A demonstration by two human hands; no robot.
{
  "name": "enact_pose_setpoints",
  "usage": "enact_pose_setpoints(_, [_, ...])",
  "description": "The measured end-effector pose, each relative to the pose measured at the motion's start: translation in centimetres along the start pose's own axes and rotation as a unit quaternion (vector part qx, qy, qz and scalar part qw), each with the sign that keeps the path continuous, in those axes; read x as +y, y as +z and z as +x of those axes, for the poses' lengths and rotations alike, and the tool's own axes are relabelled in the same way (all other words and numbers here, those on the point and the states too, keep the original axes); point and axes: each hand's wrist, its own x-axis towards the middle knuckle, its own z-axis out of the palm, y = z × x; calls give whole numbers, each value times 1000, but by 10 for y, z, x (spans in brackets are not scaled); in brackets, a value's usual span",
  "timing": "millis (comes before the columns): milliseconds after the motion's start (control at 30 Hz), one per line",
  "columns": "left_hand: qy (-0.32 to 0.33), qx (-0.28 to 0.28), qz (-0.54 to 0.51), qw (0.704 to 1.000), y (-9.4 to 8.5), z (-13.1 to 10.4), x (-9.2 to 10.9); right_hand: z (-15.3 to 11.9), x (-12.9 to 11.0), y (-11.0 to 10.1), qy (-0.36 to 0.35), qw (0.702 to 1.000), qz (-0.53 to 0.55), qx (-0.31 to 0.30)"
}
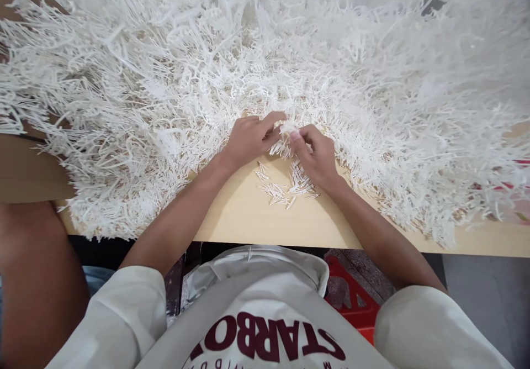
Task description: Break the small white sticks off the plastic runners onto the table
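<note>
A big heap of white branching plastic pieces (178, 82) covers most of the wooden table (236, 214). At the heap's near edge, my right hand (315, 153) pinches a small white plastic cluster (287, 131) between thumb and fingers. My left hand (252, 137) is just left of that cluster, its fingers curled; the fingertips are partly hidden, so whether they grip a piece cannot be made out. Below both hands, a small scatter of short white sticks (279, 193) lies on the bare wood.
Another person's arm (37, 280) is at the lower left, beside a brown cardboard piece (31, 170). The table's front edge runs just before my body. A red plastic stool (356, 302) stands beneath it. Red-and-white packaging (517, 186) shows at the far right.
</note>
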Motion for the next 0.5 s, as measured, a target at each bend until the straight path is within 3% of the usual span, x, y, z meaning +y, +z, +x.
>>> enact_pose_setpoints(100, [29,-20,-24,999,-4,1,2,2,4,0,61,995,71,44])
enact_pose_setpoints(233, [24,-44,-44,998,-8,1,2,6,12,-1,67,995,28,70])
enact_pose_setpoints(400, [27,-54,-37,998,-6,0,0,7,10,-8,-11,997,-15,80])
enact_pose_setpoints(500, [67,-53,-28,996,-5,0,-1,6,12,-12,-97,992,-79,31])
